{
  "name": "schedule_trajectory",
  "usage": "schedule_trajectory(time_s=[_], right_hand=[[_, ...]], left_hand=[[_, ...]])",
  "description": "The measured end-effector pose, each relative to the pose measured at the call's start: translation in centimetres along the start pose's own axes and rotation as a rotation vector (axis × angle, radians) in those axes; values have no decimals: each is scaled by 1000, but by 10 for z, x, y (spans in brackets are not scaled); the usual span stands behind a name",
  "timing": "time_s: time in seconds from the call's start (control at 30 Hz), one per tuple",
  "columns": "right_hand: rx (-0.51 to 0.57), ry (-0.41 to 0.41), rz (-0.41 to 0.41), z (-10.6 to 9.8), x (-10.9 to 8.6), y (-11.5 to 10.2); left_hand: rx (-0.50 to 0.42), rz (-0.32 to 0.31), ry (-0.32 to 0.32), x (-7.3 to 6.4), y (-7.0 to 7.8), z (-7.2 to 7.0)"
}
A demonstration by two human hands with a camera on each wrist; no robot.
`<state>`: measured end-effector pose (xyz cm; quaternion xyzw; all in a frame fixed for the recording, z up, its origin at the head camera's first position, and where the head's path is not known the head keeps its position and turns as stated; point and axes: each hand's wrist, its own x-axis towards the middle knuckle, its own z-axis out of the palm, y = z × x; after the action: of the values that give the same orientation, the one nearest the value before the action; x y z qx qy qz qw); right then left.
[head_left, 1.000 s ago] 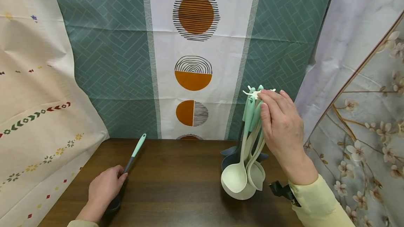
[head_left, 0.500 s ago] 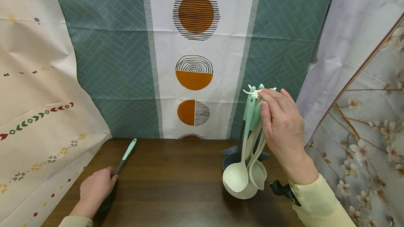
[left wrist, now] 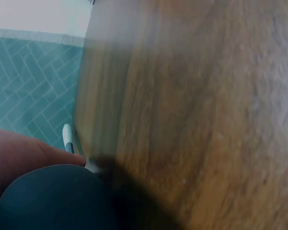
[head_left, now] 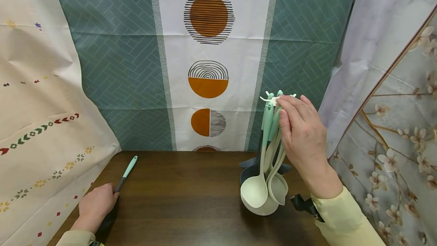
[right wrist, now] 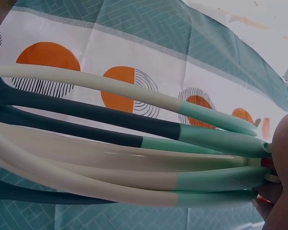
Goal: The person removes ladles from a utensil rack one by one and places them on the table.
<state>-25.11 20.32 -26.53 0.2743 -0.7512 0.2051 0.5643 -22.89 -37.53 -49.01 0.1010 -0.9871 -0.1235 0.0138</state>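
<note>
My left hand grips a dark cooking utensil with a mint-green handle end, held low at the table's left side. In the left wrist view its rounded dark teal head fills the lower left, beside a finger. At the right, my right hand holds the top of a white utensil stand, fingers over its hooks. Several utensils hang around it, among them a cream ladle and a dark ladle. Their mint handles reach up to my fingers in the right wrist view.
The stand's round white base rests on the brown wooden table. Behind it hangs a teal and white cloth with orange circles. A cream curtain lines the left side, a floral one the right.
My left hand has moved left and slightly toward me, taking the dark utensil with it. The right hand keeps its place at the top of the stand.
</note>
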Motion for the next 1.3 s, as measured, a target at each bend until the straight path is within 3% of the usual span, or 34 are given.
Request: schedule_trajectory(time_s=[0.37, 0.53, 0.7, 1.3], right_hand=[[2, 2, -4, -1, 0, 0], [4, 2, -3, -1, 0, 0], [7, 0, -1, -1, 0, 0], [3, -4, -1, -1, 0, -2]], left_hand=[[64, 10, -3, 13, -27, 12], [72, -1, -36, 6, -15, 3], [98, 13, -18, -2, -2, -4], [32, -26, -88, 0, -6, -11]])
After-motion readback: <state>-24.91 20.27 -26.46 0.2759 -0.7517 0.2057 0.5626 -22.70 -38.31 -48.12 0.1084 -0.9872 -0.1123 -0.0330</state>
